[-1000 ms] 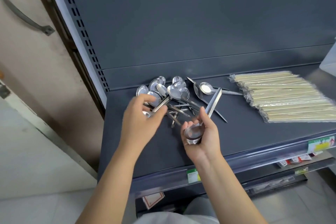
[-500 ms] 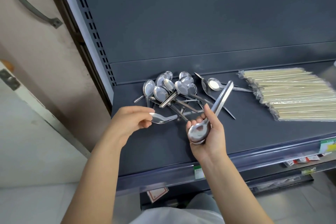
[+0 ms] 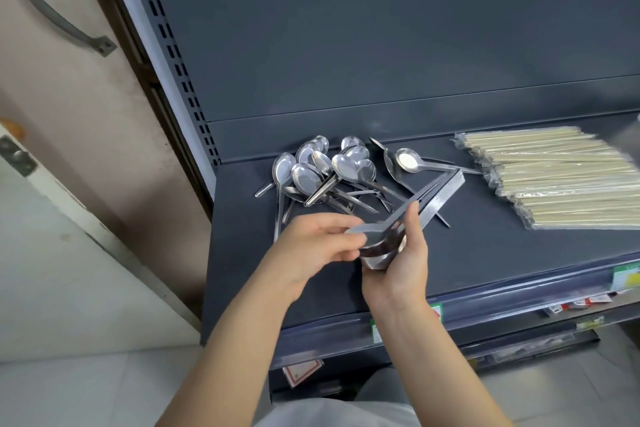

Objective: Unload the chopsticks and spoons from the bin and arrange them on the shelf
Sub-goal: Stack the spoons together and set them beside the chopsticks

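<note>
The right hand (image 3: 398,267) has its grip clamped round a nested stack of spoons (image 3: 441,192), bowls in the palm and handles pointing to the far right. The left hand (image 3: 311,246), just to its left, pinches a single spoon (image 3: 382,225) by the bowl end. That spoon's long axis runs along the stack's handles, and its bowl sits on or just above the stacked bowls. Seating it looks like a short push. The loose spoons (image 3: 329,173) lie heaped just beyond both hands, nearer the left one. Wrapped chopsticks (image 3: 554,177) lie at the right of the shelf (image 3: 485,260), with bare shelf between. The bin is not in view.
</note>
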Tool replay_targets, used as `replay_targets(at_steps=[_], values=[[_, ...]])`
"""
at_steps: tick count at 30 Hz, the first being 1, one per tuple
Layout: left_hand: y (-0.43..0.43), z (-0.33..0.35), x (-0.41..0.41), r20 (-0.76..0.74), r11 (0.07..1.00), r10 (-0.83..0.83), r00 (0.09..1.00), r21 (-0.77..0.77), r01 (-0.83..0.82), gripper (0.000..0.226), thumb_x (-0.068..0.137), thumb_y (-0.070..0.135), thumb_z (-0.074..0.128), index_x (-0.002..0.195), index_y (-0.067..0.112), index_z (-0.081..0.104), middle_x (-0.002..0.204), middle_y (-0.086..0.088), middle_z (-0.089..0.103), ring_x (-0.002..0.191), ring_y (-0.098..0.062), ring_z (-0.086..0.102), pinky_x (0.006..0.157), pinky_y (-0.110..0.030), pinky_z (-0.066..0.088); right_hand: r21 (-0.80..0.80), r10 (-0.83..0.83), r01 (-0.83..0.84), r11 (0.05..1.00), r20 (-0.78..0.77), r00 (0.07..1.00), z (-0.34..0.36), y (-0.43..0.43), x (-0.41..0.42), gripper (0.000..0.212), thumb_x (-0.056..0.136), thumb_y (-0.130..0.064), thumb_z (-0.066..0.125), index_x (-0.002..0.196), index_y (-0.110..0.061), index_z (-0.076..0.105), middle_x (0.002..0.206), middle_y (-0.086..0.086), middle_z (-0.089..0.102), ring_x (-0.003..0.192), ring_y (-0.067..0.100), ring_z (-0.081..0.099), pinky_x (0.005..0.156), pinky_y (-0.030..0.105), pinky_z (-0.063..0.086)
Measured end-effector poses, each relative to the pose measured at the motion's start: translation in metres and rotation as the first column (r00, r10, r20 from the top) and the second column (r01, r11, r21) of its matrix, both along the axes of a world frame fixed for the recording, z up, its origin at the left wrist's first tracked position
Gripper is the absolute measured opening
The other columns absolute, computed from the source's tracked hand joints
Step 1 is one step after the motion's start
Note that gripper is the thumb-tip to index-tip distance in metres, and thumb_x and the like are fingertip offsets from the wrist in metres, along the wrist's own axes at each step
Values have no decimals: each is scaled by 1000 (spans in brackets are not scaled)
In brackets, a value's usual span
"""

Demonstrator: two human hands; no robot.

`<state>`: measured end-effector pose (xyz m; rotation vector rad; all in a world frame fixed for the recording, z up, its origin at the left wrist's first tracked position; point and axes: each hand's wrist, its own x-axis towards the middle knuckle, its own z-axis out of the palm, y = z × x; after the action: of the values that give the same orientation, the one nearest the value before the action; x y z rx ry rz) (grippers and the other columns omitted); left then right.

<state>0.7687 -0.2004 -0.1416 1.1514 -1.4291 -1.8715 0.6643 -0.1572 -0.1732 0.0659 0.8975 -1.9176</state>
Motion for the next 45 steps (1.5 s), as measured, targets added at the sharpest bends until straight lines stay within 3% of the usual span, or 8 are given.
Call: replay_targets(at_steps=[6,11,14,16,19,22,30,45], values=[[14,-8,-18,366,752,56,929,-628,201,36,85,26,69,119,37,65,85,13,52,68,5,50,64,-7,38,-64,74,-69,996,80,994,-5,-1,-7,64,60,-47,83,105,-11,55,93,8,53,93,26,57,95,39,46],[1,-5,-10,566,494,-18,824,-711,500,34,93,40,55,126,35,60,108,13,52,105,-6,39,98,-24,32,-10,59,-58,998,114,992,-8,-4,-8,16,84,-10,59,97,-10,51,81,5,58,68,19,60,61,25,51],[-6,4,-7,322,606,-84,943,-734,305,24,88,34,64,111,29,70,100,13,60,91,-2,54,84,-14,41,34,47,-51,998,108,993,-4,-8,-7,8,86,-7,55,94,-9,56,83,6,59,69,19,61,55,24,51],[-20,6,-4,174,611,108,979,-788,73,16,86,27,68,101,25,73,96,11,63,78,-2,57,72,-10,41,48,24,-30,998,134,991,1,-9,-7,3,87,-7,56,90,-8,55,76,5,58,65,18,60,55,24,52],[-64,2,8,208,534,462,862,-842,-83,27,84,21,68,110,21,67,107,6,59,85,-1,55,83,-23,47,56,4,-13,998,160,987,3,-8,-7,6,87,-6,57,83,-9,54,66,3,55,58,16,58,54,24,52],[-104,-2,19,414,659,497,763,-752,-21,41,82,27,70,119,15,58,116,-2,54,101,-20,55,90,-34,46,48,7,-15,999,158,987,4,-6,-5,5,87,-6,57,88,-8,53,66,4,56,58,16,58,54,24,52],[-131,-3,2,719,789,350,600,-571,224,26,70,32,72,89,17,61,91,1,66,88,-23,61,76,-38,52,54,-2,-6,999,144,990,6,-6,-4,12,87,-5,57,96,-8,51,63,4,55,55,17,56,53,25,53],[-138,-2,2,609,862,197,768,-480,160,7,86,17,62,81,13,63,77,-2,59,72,-21,51,63,-28,38,47,-1,-5,999,120,993,5,-4,-4,5,88,-5,57,87,-7,53,63,5,55,55,18,57,53,25,53]])
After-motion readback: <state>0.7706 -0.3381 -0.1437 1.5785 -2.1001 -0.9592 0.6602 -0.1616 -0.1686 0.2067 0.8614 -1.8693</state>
